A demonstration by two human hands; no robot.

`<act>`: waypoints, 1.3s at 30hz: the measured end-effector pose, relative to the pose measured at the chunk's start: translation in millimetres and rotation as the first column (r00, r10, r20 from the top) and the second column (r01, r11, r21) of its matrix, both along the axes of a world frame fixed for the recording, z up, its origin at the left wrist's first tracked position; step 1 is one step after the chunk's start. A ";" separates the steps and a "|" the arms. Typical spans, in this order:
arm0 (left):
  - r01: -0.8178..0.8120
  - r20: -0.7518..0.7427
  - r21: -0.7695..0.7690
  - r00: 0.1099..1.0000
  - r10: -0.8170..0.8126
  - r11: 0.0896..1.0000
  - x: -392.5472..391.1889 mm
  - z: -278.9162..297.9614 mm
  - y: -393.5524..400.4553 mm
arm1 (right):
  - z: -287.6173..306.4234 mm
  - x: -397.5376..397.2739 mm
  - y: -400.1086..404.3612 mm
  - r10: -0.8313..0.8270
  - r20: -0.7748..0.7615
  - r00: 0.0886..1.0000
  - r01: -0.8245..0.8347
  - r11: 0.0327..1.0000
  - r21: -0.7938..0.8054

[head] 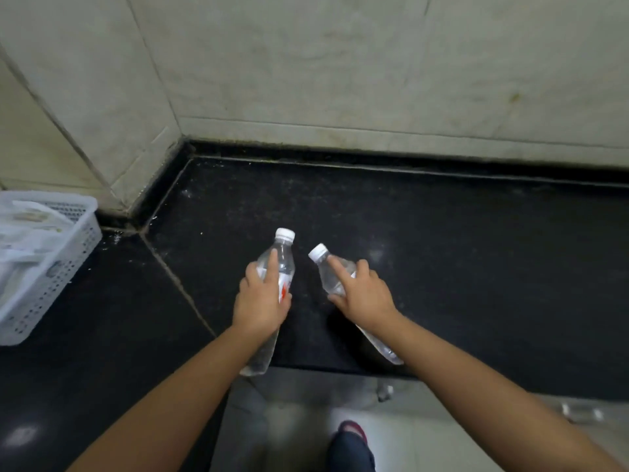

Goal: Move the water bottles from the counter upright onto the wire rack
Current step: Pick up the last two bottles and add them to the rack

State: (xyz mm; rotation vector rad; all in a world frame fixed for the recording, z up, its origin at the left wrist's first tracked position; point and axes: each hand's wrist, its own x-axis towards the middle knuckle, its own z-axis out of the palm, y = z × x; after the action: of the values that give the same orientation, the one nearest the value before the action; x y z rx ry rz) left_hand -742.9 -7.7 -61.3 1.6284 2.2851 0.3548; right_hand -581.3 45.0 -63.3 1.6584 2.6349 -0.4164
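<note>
Head view: two clear plastic water bottles with white caps, one in each of the hands, held over the near edge of the black worktop (442, 250).

Left bottle (284, 264): red-and-white label partly showing beside the thumb, cap pointing to the far side, body slanting down and toward the near side, base past the worktop's near edge. Gripped round its middle by the left hand (260, 306), fingers curled round the body, index finger laid straight along the shoulder toward the cap.

Right bottle (328, 270): cap tilted to the far left, body running down to the near right under the wrist, base also beyond the worktop's edge. Gripped by the right hand (366, 296), fingers wrapped over the body, index finger stretched toward the neck. Caps near each other, not touching. Neither bottle upright; whether either touches the worktop, impossible to tell.

Further out: dark speckled stone worktop filling a corner, a seam running diagonally at the left. Pale tiled walls (306, 63) on the far and left sides, grimy along the joint. White perforated plastic basket (58, 277) at the far left on the worktop, holding white plastic bags. Below the near edge, a light floor (296, 434) and a foot in a red sandal (354, 430).
</note>
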 end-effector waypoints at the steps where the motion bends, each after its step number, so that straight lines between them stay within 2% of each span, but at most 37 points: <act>1: 0.039 -0.019 0.057 0.999 -0.038 0.998 15.6 10.3 7.1 | 10.0 13.6 0.2 -0.056 -0.052 0.997 0.057 0.998 0.017; 6: 0.172 -0.075 0.231 0.984 -0.159 0.958 98.2 63.6 43.5 | 61.9 91.4 10.3 -0.240 -0.306 0.921 0.278 0.956 0.089; 10: 0.230 -0.089 0.348 0.973 -0.212 0.909 182.1 101.4 65.7 | 99.3 179.0 20.4 -0.323 -0.538 0.779 0.458 0.878 0.136; 13: 0.324 -0.169 0.480 0.946 -0.276 0.815 258.4 115.2 82.5 | 119.9 262.2 22.5 -0.340 -0.635 0.694 0.559 0.810 0.177; 14: 0.349 -0.183 0.493 0.937 -0.296 0.797 286.6 121.4 85.7 | 126.3 292.2 22.7 -0.337 -0.648 0.683 0.577 0.792 0.197; 17: 0.314 -0.095 0.519 0.945 -0.312 0.795 378.1 142.0 94.8 | 142.3 382.9 23.6 -0.303 -0.645 0.702 0.580 0.768 0.270; 20: 0.374 -0.159 0.602 0.922 -0.353 0.705 463.0 157.6 103.9 | 160.6 468.0 24.9 -0.265 -0.629 0.731 0.571 0.743 0.350; 24: 0.404 -0.156 0.664 0.898 -0.412 0.629 553.3 174.0 118.3 | 186.6 559.2 31.9 -0.247 -0.644 0.724 0.599 0.688 0.410; 28: 0.413 -0.140 0.741 0.867 -0.479 0.530 623.6 188.5 141.2 | 206.8 630.7 52.0 -0.204 -0.732 0.651 0.662 0.624 0.415; 31: 0.391 -0.105 0.775 0.854 -0.509 0.497 667.2 199.5 169.1 | 222.2 680.4 73.6 -0.195 -0.766 0.612 0.716 0.548 0.432; 36: 0.357 -0.152 0.855 0.866 -0.476 0.376 739.6 219.4 231.1 | 251.1 757.9 123.2 -0.185 -0.728 0.660 0.708 0.477 0.521; 39: 0.344 -0.155 0.877 0.864 -0.480 0.335 781.4 239.2 271.5 | 272.2 798.7 158.0 -0.207 -0.701 0.683 0.706 0.433 0.561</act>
State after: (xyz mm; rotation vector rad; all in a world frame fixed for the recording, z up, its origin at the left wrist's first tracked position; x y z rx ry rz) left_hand 38.6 263.8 177.9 2.4496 1.4334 1.7021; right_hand 217.4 203.0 209.0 3.0520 2.8313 0.6085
